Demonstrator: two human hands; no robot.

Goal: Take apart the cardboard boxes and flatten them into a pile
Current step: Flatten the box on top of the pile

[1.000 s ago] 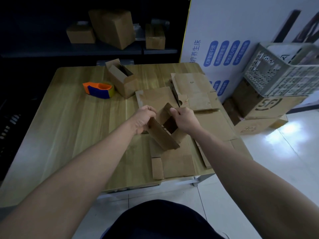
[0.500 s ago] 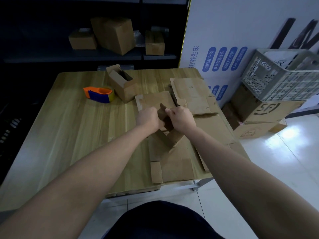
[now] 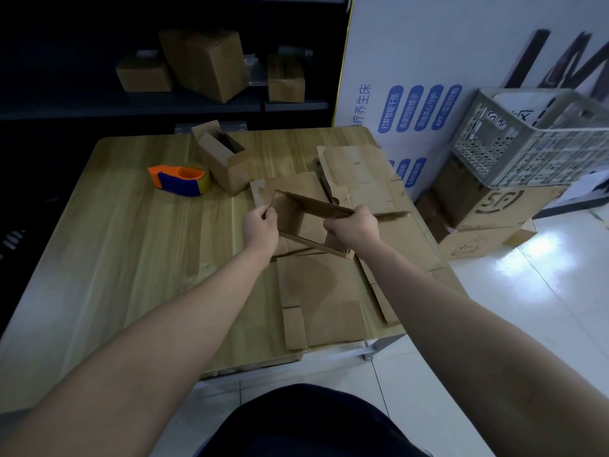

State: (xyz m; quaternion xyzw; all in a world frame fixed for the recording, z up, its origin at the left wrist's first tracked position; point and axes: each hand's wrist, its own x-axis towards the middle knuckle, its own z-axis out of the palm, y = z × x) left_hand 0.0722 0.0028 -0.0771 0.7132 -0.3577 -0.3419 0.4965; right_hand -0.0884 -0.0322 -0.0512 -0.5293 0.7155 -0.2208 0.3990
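We hold the opened brown cardboard box above the flattened cardboard pile on the worktop: left hand pinching its nine-o'clock corner, right hand its three-o'clock corner, long axis spanning between them.

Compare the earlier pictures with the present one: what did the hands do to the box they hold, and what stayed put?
The left hand and right hand moved apart, each keeping its grip, pulling the small box from a folded bundle into a wide open sleeve. The tape dispenser, the open box behind it and the flattened pile stayed where they were.
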